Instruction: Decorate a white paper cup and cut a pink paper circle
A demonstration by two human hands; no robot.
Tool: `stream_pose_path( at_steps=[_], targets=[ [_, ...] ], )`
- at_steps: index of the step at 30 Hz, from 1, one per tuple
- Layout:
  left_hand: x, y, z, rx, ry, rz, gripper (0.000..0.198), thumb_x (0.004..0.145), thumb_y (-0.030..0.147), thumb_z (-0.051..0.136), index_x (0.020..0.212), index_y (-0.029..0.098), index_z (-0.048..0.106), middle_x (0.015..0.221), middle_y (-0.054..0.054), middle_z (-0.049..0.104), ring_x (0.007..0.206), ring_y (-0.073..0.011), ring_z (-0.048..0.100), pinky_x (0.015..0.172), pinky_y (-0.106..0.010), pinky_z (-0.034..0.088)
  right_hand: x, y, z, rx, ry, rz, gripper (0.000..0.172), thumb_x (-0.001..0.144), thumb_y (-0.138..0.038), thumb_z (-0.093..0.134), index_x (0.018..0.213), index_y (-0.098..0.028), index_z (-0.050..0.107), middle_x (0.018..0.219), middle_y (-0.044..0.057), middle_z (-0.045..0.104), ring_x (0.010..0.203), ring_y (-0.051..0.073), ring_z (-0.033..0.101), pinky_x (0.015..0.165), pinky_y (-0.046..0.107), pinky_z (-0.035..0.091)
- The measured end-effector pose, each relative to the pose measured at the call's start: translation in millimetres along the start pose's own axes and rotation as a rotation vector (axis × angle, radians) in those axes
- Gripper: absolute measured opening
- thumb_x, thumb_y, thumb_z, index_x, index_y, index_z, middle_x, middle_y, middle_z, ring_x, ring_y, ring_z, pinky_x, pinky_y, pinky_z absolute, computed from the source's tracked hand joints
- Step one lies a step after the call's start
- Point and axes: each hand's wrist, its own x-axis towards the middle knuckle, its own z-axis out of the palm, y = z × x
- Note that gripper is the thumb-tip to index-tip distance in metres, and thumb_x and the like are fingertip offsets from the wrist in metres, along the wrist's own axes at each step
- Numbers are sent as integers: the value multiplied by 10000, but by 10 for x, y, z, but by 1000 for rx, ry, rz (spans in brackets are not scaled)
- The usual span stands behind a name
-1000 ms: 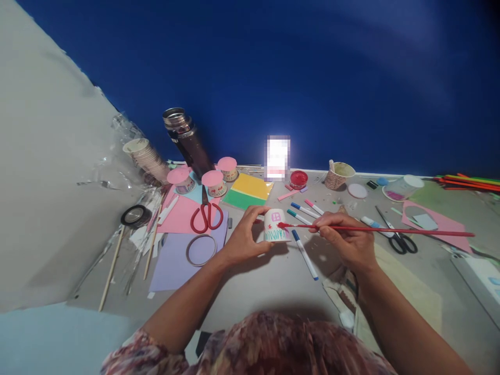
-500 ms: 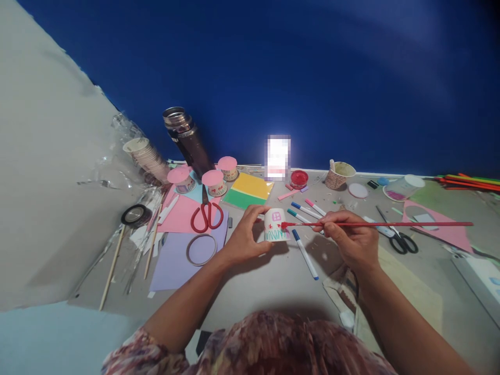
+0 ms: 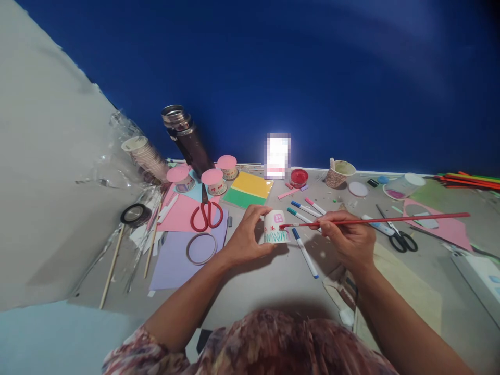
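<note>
My left hand is closed round the side of a small white paper cup. The cup carries a pink window, red flowers and green grass strokes. Between the fingers of my right hand is a long red paintbrush, its bristle tip at the cup's front among the red flowers. Several markers lie near the cup, one with a blue cap just right of it. Behind them stands an open pot of red paint.
On the left are red-handled scissors, a tape ring, pink-topped cups, a steel flask and stacked paper cups. On the right lie black-handled scissors, a speckled cup and a pink sheet.
The brush tip has shifted slightly left and down on the cup, and the handle's far end has risen. My right hand has moved a little left. My left hand keeps its hold.
</note>
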Motion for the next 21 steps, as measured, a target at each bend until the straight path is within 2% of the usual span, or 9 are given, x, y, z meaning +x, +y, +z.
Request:
stream_pose_path(
  at_steps=[5, 11, 18, 21],
  targets=[
    [-3, 12, -1, -2, -1, 9, 684, 759, 273, 843, 1375, 265, 547, 1323, -87, 587, 1264, -298, 595, 1064, -469, 540, 6, 10, 0, -48, -30, -11, 196, 944, -371, 772, 797, -244, 795, 712, 25, 798, 619, 208, 748, 587, 313, 582],
    [-6, -5, 2, -5, -2, 15, 707, 756, 278, 841, 1397, 274, 545, 1344, -92, 583, 1285, -307, 592, 1082, -481, 536, 13, -3, -10, -27, -16, -20, 241, 967, -407, 754, 795, -242, 787, 712, 31, 788, 605, 219, 748, 579, 329, 583],
    [-6, -3, 0, -7, -10, 8, 687, 766, 282, 826, 1389, 261, 539, 1355, -100, 575, 1301, -308, 582, 1079, -479, 534, -8, 31, -31, -53, -75, -28, 172, 953, -348, 768, 819, -246, 796, 742, 21, 798, 655, 213, 761, 614, 314, 586],
    [-6, -8, -1, 1, -9, 8, 698, 755, 257, 819, 1393, 269, 537, 1368, -98, 579, 1316, -314, 581, 1093, -485, 530, 1, 49, -51, -47, -31, -19, 189, 956, -365, 766, 817, -240, 793, 741, 26, 799, 633, 205, 747, 601, 310, 580]
  ],
)
